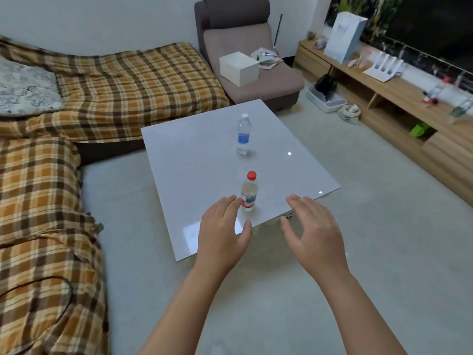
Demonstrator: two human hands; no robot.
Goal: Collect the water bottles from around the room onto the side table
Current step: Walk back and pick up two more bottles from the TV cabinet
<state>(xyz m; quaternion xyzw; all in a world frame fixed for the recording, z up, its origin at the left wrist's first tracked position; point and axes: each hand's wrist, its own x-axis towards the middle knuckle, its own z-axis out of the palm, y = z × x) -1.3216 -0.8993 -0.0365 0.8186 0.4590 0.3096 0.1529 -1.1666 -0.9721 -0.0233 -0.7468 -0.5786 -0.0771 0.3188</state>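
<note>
- Head view: two bottles upright on the table, mid-frame.
- Red-capped bottle near the lower edge; blue-label bottle above it, well apart.
- Left hand open, empty, fingertips just beside the red-capped bottle.
- Right hand open, empty, fingers spread, right of that bottle.

A glossy white side table stood on the pale floor. Two bottles stood upright on it, well apart: a red-capped bottle near the near edge, and a white-capped, blue-labelled bottle farther back.
</note>
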